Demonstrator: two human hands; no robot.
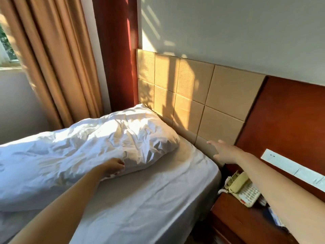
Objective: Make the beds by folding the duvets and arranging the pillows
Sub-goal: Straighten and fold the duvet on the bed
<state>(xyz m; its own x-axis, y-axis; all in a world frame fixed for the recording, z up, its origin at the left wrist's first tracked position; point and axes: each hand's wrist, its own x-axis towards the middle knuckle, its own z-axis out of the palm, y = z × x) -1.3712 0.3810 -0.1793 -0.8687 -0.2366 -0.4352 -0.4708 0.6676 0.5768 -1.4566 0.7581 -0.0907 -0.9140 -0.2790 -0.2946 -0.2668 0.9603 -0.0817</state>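
- Duvet (91,143) lies bunched and crumpled along the far side of the bed. Its puffy end sits up at the head, against the headboard (193,95). Whether a pillow hides under it, I cannot tell.
- Left hand (114,167) is in on the duvet's near edge, fingers curled into the cloth, pinching a fold.
- Right hand (223,152) is spread wide and holds nothing. It hovers over the near head corner of the mattress (149,199), just in front of the headboard's lowest panel.
- My read: this is gathering the duvet for folding. To do it well, the free hand should find a true corner or seam, not a mid-cloth bunch. Then lift, shake it flat over the bare sheet, and match edge to edge.
- Watch the telephone (241,189) on the nightstand (228,221), just beside the bed's near edge. Any swing of cloth should stay clear of its cord.
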